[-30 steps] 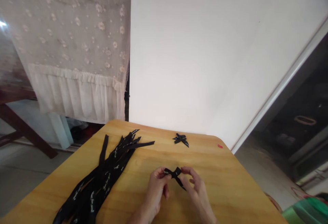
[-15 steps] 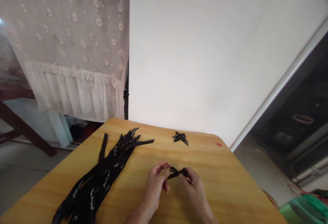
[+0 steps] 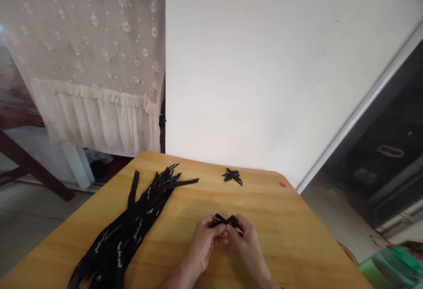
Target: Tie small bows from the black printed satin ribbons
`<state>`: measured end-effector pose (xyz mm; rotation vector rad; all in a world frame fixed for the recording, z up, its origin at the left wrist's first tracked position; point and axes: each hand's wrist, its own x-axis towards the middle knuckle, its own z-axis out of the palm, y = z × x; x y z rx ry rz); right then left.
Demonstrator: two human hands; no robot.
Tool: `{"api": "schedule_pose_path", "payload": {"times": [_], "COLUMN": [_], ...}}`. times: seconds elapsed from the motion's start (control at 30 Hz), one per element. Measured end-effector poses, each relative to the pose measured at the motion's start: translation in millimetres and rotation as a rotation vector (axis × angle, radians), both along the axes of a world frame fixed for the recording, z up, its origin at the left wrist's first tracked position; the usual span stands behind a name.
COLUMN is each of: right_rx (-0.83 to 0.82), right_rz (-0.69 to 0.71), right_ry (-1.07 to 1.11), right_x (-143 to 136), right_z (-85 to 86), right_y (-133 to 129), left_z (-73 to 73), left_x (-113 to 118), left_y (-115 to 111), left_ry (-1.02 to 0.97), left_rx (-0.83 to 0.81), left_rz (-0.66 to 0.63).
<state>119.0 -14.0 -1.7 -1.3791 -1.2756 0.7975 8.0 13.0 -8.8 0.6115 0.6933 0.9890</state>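
Note:
A small black ribbon bow with white marks is held between my two hands, just above the near part of the wooden table. My left hand pinches its left side, thumb near the middle knot. On the other side, my right hand grips the right loop with thumb and fingers. The thumbs almost meet at the centre and hide part of the ribbon. To the left lies a pile of black ribbon strips with white lettering. Another black bow rests near the table's far edge.
A small red piece lies by the far right corner of the table. Behind the table stands a white panel, with a lace curtain to its left. At the lower right is a green translucent container.
My left hand has closed in on the bow, its thumb now at the middle beside the right thumb. The bow has shifted slightly left. The other bow and the ribbon pile stay put.

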Motion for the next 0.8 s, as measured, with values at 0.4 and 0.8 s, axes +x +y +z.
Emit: {"api": "schedule_pose_path", "payload": {"times": [0.4, 0.8], "right_rx": [-0.027, -0.023], "right_rz": [0.054, 0.018], "right_ry": [0.007, 0.067], "right_x": [-3.9, 6.1], "right_z": [6.7, 13.6], "right_y": [-3.4, -2.9], "left_z": [3.0, 7.4], "left_x": [-1.0, -6.2], "left_y": [1.0, 2.1], "left_ry": [0.03, 0.107], "left_rx": [0.009, -0.045], "left_rz": [0.003, 0.062]}}
